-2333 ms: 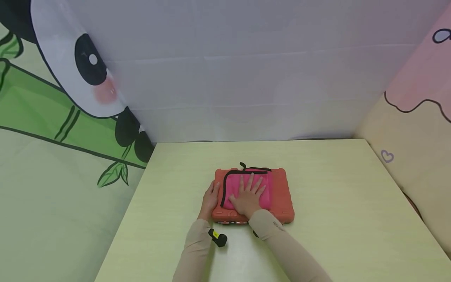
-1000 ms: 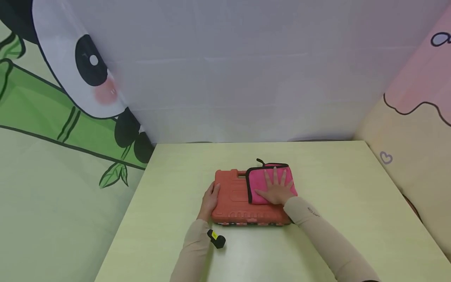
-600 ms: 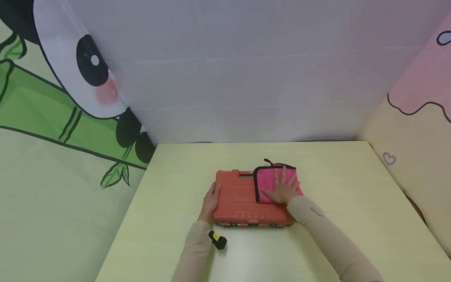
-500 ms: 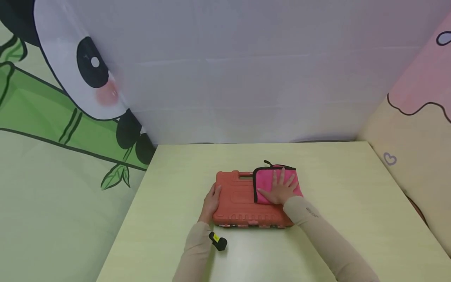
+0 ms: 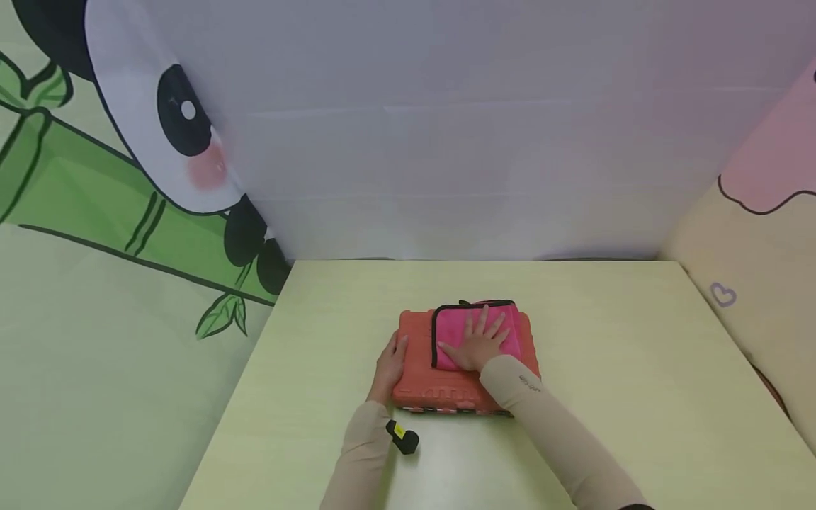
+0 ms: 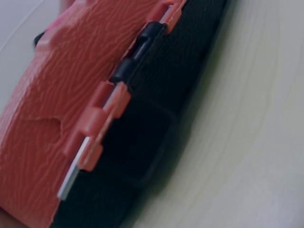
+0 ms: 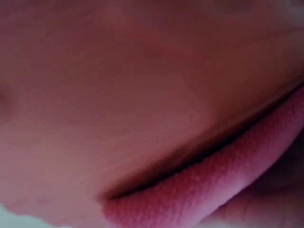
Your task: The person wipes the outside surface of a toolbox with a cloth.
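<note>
Your right hand [image 5: 478, 348], fingers spread wide, is resting on the pink pouch [image 5: 451, 324] lying atop the red case [image 5: 416, 361], both long axes running left to right, hinges [image 6: 92, 121] facing near. Your left hand [image 5: 388, 365] is touching the case's left side; I cannot tell its grip.

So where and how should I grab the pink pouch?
Probably pinch the pink pouch by its black-trimmed left edge, coming from the left. It lies on the orange plastic case with that edge exposed, while the right hand rests spread over its middle.
</note>
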`<state>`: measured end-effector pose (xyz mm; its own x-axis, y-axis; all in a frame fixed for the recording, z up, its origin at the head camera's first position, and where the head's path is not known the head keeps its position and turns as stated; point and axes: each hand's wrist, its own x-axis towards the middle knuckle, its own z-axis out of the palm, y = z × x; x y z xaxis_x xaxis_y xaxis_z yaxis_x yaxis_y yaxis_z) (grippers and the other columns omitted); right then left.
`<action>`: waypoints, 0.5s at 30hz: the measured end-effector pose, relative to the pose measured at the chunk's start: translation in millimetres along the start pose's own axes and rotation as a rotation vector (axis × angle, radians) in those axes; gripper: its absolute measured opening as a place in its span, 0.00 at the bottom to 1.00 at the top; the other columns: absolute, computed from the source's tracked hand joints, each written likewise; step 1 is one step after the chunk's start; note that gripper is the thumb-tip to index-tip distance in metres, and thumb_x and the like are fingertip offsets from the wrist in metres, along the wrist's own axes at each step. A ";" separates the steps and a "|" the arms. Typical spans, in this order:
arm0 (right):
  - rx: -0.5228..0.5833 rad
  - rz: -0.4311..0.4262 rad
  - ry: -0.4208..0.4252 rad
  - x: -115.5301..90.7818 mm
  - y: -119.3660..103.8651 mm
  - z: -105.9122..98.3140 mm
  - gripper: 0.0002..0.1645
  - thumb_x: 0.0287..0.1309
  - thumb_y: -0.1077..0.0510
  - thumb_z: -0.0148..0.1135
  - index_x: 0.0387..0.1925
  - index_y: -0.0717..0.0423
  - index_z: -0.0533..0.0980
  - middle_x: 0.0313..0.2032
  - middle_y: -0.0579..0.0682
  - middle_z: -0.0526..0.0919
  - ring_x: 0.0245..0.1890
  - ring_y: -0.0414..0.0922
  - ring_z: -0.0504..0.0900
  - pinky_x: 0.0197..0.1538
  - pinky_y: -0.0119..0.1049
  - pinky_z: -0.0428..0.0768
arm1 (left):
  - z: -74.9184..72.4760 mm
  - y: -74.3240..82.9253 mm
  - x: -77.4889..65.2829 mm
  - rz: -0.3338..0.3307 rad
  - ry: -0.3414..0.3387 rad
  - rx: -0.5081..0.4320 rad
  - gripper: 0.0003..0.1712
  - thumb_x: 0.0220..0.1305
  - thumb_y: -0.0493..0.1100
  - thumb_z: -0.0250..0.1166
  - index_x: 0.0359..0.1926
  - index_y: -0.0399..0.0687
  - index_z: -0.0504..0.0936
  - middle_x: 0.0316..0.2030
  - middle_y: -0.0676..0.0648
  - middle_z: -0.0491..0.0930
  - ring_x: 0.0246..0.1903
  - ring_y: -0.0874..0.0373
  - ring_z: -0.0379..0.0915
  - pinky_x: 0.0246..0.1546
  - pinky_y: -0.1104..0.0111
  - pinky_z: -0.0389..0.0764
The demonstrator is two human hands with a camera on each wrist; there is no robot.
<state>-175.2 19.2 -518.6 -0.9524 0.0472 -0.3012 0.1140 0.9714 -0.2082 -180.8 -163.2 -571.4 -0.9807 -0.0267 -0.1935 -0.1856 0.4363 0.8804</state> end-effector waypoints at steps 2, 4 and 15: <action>-0.001 -0.004 0.013 -1.0 -12.6 0.4 0.57 0.55 0.25 0.40 0.72 0.56 0.37 0.70 0.66 0.29 0.66 0.73 0.27 0.64 0.69 0.37 | -1.0 0.6 -0.8 0.011 0.002 -0.003 0.33 0.69 0.62 0.41 0.68 0.54 0.59 0.63 0.39 0.66 0.63 0.40 0.60 0.61 0.47 0.62; -0.032 -0.010 0.010 -1.5 -24.3 2.4 0.56 0.55 0.25 0.38 0.72 0.55 0.37 0.70 0.65 0.30 0.67 0.72 0.28 0.65 0.68 0.38 | -1.8 1.3 -2.2 0.017 0.006 -0.012 0.31 0.69 0.61 0.42 0.68 0.55 0.60 0.61 0.39 0.68 0.61 0.40 0.63 0.60 0.48 0.64; -0.050 -0.146 -0.020 4.6 -63.0 7.2 0.47 0.60 0.28 0.36 0.72 0.45 0.41 0.71 0.64 0.33 0.68 0.70 0.32 0.64 0.69 0.39 | -7.4 1.8 -5.7 0.032 0.057 -0.008 0.29 0.71 0.58 0.40 0.66 0.51 0.63 0.62 0.40 0.67 0.63 0.42 0.60 0.62 0.49 0.63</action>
<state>-184.8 -43.5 -513.6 -0.9520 -0.0995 -0.2895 -0.0400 0.9780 -0.2047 -176.0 -169.0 -565.5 -0.9879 -0.0644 -0.1408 -0.1547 0.4302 0.8894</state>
